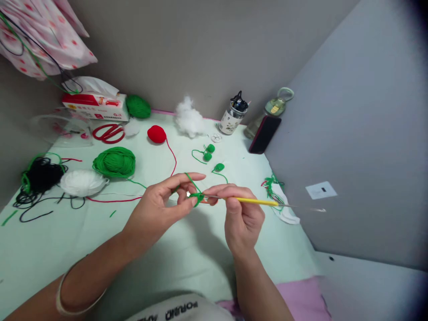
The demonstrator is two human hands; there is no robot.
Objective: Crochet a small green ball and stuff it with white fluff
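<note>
My left hand (163,200) pinches a small piece of green crochet work (198,199) between thumb and fingers. Green yarn runs up from it over the raised left index finger. In my right hand (242,214) is a crochet hook (256,201) with a yellow grip, held like a pencil. Its left tip meets the green piece, and its other metal end points right. Beyond the hands lie small green crocheted balls (207,157) and a green crocheted oval (219,167), with yarn tails. A green yarn ball (114,162) rests to the left, its strand leading toward my left hand.
White yarn (83,183), black yarn (43,174), red yarn (157,134) and red scissors (109,133) lie on the table. Behind are a tissue box (95,107), white stuffing (190,118), a pen cup (230,120), a bottle (276,106) and a leaning phone (265,134). Grey partitions enclose the table.
</note>
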